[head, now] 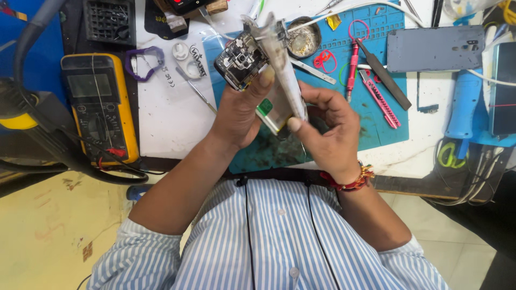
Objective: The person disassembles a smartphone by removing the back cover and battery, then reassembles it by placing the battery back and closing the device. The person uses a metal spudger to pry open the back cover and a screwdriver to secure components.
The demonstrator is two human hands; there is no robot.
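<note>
- Left hand (240,110) grips the opened phone (243,59) from below, thumb pressed on its edge, circuit boards showing.
- Right hand (329,126) pinches the pale peeled-back panel (285,70) between thumb and fingers.
- Phone sits at twelve o'clock from the hands, above the blue mat (376,115).
- Yellow multimeter (99,104) at nine o'clock; pink cutter (379,99) at three o'clock.

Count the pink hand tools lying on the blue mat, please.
2. A pink screwdriver lies upright near the mat's middle, beside the red ring. A pink utility knife lies slanted to its right, next to a black file. Others may be hidden under the hands.
</note>
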